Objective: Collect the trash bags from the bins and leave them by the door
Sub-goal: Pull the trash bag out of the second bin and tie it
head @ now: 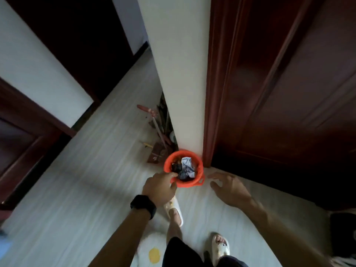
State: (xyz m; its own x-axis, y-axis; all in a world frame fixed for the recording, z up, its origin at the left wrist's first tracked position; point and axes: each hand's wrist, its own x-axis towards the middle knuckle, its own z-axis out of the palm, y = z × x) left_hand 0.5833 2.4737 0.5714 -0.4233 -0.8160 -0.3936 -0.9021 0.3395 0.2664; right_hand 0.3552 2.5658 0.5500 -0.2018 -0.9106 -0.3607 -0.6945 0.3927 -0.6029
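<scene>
A small round bin lined with an orange trash bag [198, 166] stands on the floor at the foot of a white wall corner. Crumpled paper and dark trash [184, 168] fill it. My left hand [159, 187], with a black watch on the wrist, reaches the bin's near left rim, its fingertips touching the orange bag edge; whether they pinch it is unclear. My right hand [229, 187] hovers just right of the bin with fingers spread, holding nothing.
A dark red wooden door [279, 93] and frame stand right of the white wall [179, 74]. A broom and dustpan [158, 135] lean behind the bin. My slippered feet [219, 245] stand on the pale floor below. More dark doors lie at the left.
</scene>
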